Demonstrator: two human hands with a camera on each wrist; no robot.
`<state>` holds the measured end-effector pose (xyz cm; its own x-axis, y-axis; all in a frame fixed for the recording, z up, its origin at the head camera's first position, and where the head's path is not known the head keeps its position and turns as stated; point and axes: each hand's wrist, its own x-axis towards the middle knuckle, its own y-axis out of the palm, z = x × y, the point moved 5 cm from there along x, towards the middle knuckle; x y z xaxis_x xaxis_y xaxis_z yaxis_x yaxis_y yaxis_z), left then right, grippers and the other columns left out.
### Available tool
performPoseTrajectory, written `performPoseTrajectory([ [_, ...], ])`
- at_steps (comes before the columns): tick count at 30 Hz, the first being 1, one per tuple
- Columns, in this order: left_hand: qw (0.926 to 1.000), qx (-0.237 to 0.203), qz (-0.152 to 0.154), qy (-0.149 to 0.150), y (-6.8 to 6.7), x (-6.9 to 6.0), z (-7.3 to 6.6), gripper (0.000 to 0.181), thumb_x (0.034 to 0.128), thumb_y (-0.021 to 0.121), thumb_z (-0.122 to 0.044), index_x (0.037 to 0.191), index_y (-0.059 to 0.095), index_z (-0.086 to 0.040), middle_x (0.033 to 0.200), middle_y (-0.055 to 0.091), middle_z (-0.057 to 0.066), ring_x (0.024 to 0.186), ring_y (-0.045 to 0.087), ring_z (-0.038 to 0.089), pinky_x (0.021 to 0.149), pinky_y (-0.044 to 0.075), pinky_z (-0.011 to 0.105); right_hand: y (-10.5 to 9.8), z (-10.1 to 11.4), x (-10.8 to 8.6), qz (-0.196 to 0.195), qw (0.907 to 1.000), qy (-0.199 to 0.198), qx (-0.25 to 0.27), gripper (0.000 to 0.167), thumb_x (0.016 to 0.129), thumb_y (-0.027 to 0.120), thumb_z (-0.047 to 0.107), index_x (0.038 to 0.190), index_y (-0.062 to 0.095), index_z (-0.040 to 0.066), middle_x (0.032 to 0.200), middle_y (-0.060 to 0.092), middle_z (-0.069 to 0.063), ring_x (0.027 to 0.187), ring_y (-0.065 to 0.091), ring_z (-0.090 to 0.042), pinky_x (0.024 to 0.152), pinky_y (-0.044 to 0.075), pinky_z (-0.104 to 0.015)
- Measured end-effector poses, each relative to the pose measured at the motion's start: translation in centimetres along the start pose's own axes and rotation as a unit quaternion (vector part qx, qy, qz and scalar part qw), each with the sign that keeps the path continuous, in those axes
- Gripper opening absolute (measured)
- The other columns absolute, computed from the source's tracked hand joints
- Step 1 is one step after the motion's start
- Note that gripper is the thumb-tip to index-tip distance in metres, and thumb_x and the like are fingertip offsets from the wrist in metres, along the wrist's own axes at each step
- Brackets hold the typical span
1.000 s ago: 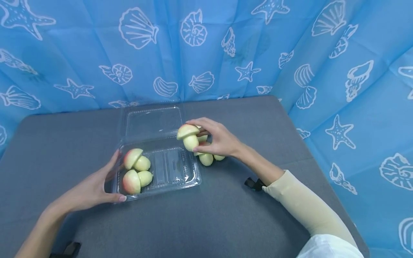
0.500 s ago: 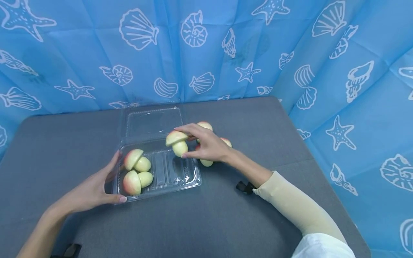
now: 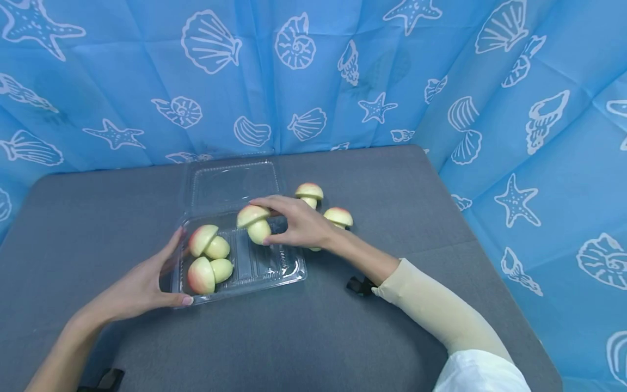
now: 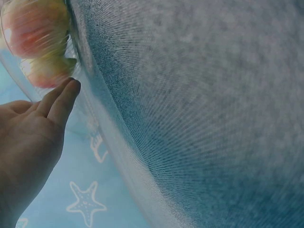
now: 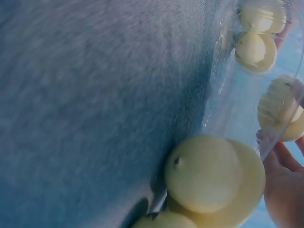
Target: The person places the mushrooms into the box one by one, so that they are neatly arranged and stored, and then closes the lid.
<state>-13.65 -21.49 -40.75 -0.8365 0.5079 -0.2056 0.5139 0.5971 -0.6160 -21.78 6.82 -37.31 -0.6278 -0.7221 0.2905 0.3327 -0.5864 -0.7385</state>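
My right hand (image 3: 303, 220) pinches a toy mushroom (image 3: 258, 231), pale yellow-green with a reddish cap, between thumb and fingers above the right half of a clear plastic clamshell box (image 3: 274, 280). Two more toy mushrooms, an upper one (image 3: 215, 247) and a lower one (image 3: 202, 276), lie on their sides in the box's left part. My left hand (image 3: 129, 288) spans the box's left end, thumb at the front rim and straight fingers along the left side. In the left wrist view those fingers (image 4: 64, 102) touch the clear wall.
Right of the box stand a toy mushroom (image 3: 309, 191) at the back and another (image 3: 339, 216) beside my right wrist; a third (image 3: 315, 249) is mostly hidden by my hand. The box's clear lid (image 3: 235, 185) lies open behind it on the grey table (image 3: 313, 337). A blue curtain (image 3: 313, 71) hangs behind.
My right hand has carried its toy mushroom leftward and slightly nearer, from beside the box to over its inside. The left hand and the two mushrooms in the box have stayed put.
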Motion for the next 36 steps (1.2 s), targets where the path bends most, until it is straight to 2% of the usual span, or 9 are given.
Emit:
performPoseTrajectory([
  [8, 0.9999, 0.014, -0.004, -0.006, -0.1, 0.1, 0.0, 0.134, 0.0736, 0.086, -0.045, 0.158, -0.016, -0.019, 0.163, 0.003, 0.024, 0.134, 0.036, 0.054, 0.103, 0.036, 0.062, 1.2, 0.2, 0.6, 0.025, 0.9989, 0.026, -0.031, 0.079, 0.079, 0.086, 0.030, 0.147, 0.049, 0.014, 0.143, 0.055, -0.002, 0.133, 0.047, -0.013, 0.111, 0.035, -0.024],
  [13, 0.9998, 0.015, -0.001, -0.009, -0.1, 0.2, 0.0, 0.134, 0.0740, 0.086, -0.044, 0.158, -0.016, -0.019, 0.164, 0.001, 0.023, 0.135, 0.035, 0.054, 0.103, 0.036, 0.062, 1.5, 0.3, 1.0, 0.030, 0.9978, 0.040, -0.043, 0.078, 0.079, 0.086, 0.030, 0.146, 0.049, 0.015, 0.144, 0.053, -0.003, 0.133, 0.047, -0.014, 0.111, 0.036, -0.025],
  [20, 0.9998, 0.014, 0.003, -0.015, -0.2, 0.2, 0.0, 0.134, 0.0740, 0.086, -0.044, 0.158, -0.016, -0.020, 0.164, 0.000, 0.023, 0.136, 0.033, 0.053, 0.105, 0.033, 0.062, 2.0, 0.5, 1.6, 0.036, 0.9957, 0.057, -0.064, 0.080, 0.077, 0.087, 0.029, 0.146, 0.049, 0.013, 0.140, 0.055, -0.004, 0.127, 0.052, -0.015, 0.106, 0.041, -0.025],
  [27, 0.9999, 0.015, -0.001, -0.006, 0.0, 0.0, 0.0, 0.134, 0.0743, 0.086, -0.044, 0.157, -0.017, -0.021, 0.164, 0.000, 0.021, 0.136, 0.034, 0.052, 0.104, 0.033, 0.061, 2.7, 0.6, 1.9, 0.031, 0.9951, 0.079, -0.051, 0.080, 0.075, 0.089, 0.026, 0.144, 0.052, 0.014, 0.133, 0.054, -0.006, 0.107, 0.058, -0.013, 0.091, 0.048, -0.020],
  [36, 0.9999, 0.012, 0.000, -0.009, 0.1, -0.1, 0.0, 0.133, 0.0749, 0.086, -0.043, 0.157, -0.017, -0.024, 0.165, -0.001, 0.019, 0.138, 0.033, 0.052, 0.104, 0.032, 0.063, 3.7, 1.2, 2.0, 0.062, 0.9856, 0.102, -0.120, 0.081, 0.077, 0.087, 0.035, 0.147, 0.050, 0.018, 0.137, 0.054, -0.003, 0.123, 0.054, -0.016, 0.103, 0.046, -0.029],
])
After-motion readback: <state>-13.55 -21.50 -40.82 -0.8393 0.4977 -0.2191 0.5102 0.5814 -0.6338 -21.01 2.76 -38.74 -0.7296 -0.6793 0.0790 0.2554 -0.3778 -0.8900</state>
